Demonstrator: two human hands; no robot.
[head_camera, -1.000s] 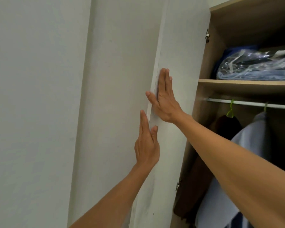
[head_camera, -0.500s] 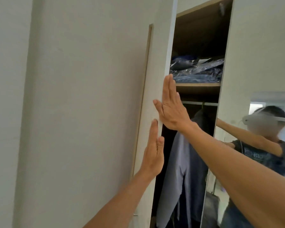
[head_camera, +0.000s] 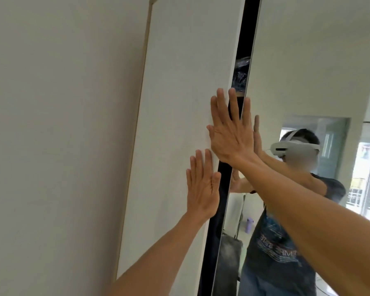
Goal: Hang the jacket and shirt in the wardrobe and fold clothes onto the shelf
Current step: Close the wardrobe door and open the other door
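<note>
The white left wardrobe door (head_camera: 179,103) is nearly closed, with only a narrow dark gap (head_camera: 241,39) between it and the right door (head_camera: 308,60). My left hand (head_camera: 201,186) lies flat on the left door near its free edge, fingers up and apart. My right hand (head_camera: 231,131) presses flat higher up, across that edge and the gap. Through the gap I glimpse a plastic-wrapped bundle (head_camera: 240,73) on the shelf. The hanging jacket and shirt are hidden behind the doors.
The right door carries a mirror (head_camera: 329,189) that reflects a person with a white headset, a chair and a bright window. A plain wall (head_camera: 62,146) runs along the left of the wardrobe.
Both hands have pushed the left door from wide open to almost closed. The hanging clothes and shelf have disappeared behind it, and the mirrored right door has come into view.
</note>
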